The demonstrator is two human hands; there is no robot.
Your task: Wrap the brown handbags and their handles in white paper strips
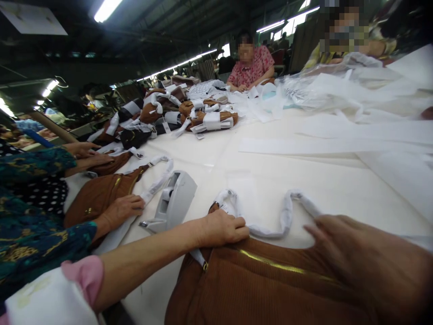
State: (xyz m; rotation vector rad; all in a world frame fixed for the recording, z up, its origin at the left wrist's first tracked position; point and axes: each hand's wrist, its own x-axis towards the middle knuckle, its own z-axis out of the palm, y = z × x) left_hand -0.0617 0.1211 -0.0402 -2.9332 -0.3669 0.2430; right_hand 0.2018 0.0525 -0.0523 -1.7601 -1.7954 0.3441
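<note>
In front of me lies a brown corduroy handbag (270,289) with a gold zipper (277,262) along its top. White paper wraps its strap (287,214), which curves over the table behind the bag. My left hand (223,228) is closed on the bag's upper left corner, beside the wrapped strap end. Over the bag's right side is my right hand (368,253), smeared by motion near the strap's other end; its grip cannot be made out. Left of my bag stands a grey tape dispenser (177,198).
At left, a co-worker's hands rest on another brown bag (104,194). Wrapped bags (213,121) are piled at the far left of the white table (216,167). White paper sheets (321,144) and clear plastic (304,92) cover the right side. Two people sit across the table.
</note>
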